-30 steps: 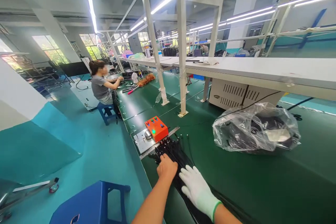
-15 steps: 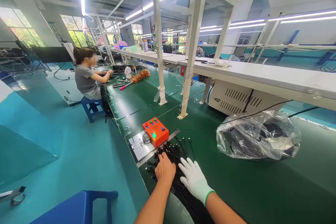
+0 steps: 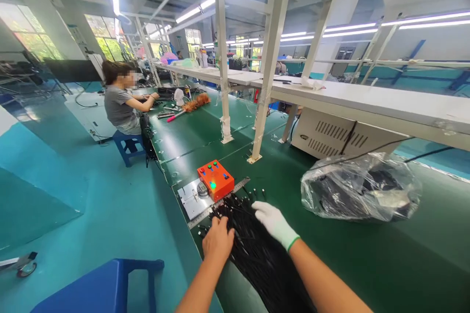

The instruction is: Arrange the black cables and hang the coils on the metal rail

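Green belt (image 3: pixel 367 264), gloved hand (image 3: pixel 273 222) further forward

Bundle of thin black cables (image 3: pixel 259 254): lying flat on green belt, lower centre of frame, plug ends fanned toward upper left.

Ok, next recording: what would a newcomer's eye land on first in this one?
Probably the bright orange control box with a lit green button, on the green bench just beyond the hands. Right before it lies a thick bundle of black cables, with the bare left hand and the white-gloved right hand resting flat on it. To the right sits a crumpled clear plastic bag of dark parts.
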Tool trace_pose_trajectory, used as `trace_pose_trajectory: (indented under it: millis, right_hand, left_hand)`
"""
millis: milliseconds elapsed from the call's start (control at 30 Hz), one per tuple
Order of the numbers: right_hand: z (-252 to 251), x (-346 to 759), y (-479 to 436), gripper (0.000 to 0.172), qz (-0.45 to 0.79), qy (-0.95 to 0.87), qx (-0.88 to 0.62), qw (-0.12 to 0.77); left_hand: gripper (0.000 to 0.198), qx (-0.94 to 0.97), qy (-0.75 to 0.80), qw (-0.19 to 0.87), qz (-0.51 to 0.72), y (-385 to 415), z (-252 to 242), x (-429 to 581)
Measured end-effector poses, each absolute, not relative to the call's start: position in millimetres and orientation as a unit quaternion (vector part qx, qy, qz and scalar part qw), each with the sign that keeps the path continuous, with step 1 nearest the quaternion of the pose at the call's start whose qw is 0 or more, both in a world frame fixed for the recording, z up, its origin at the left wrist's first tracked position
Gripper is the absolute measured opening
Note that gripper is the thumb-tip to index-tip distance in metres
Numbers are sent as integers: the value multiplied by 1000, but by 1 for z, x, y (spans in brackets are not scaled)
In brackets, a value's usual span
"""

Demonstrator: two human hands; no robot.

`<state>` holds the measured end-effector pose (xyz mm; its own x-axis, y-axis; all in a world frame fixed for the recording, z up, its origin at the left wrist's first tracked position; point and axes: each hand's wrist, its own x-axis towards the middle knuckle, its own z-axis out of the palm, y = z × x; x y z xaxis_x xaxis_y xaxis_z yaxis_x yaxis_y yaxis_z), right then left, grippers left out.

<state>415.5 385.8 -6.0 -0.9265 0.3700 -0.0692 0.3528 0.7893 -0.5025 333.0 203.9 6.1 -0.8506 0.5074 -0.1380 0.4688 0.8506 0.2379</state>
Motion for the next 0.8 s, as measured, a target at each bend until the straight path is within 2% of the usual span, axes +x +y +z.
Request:
trace_pose_trajectory:
  millis: [67, 167, 233, 333, 467, 567, 700, 800]
  right_hand:
    - [1, 450, 402, 44, 266, -938, -221, 16]
    - [2, 509, 401, 32, 254, -929, -267, -32]
    - [-4, 534, 389, 36, 236, -923, -299, -59]
    - [-15, 548, 381, 20, 217, -914, -336, -65]
    - [-15, 566, 396, 28, 223, -902, -365, -59]
    - [-14, 598, 399, 12, 242, -897, -360, -79]
    - [-20, 629, 385, 29, 240, -889, -379, -94]
    - [-26, 637, 380, 21, 231, -884, -397, -85]
  left_hand:
    - [25, 271, 952, 100, 106, 201, 13, 339]
    - [20, 349, 921, 119, 124, 218, 18, 355]
    - [20, 414, 890, 136, 131, 242, 18, 366]
    - [21, 470, 861, 154, 117, 275, 16, 374]
    - [25, 478, 860, 143, 107, 283, 14, 380]
    - [22, 502, 843, 156, 114, 271, 13, 401]
    - [23, 560, 787, 222, 137, 264, 9, 441]
    - [30, 577, 763, 251, 151, 258, 10, 461]
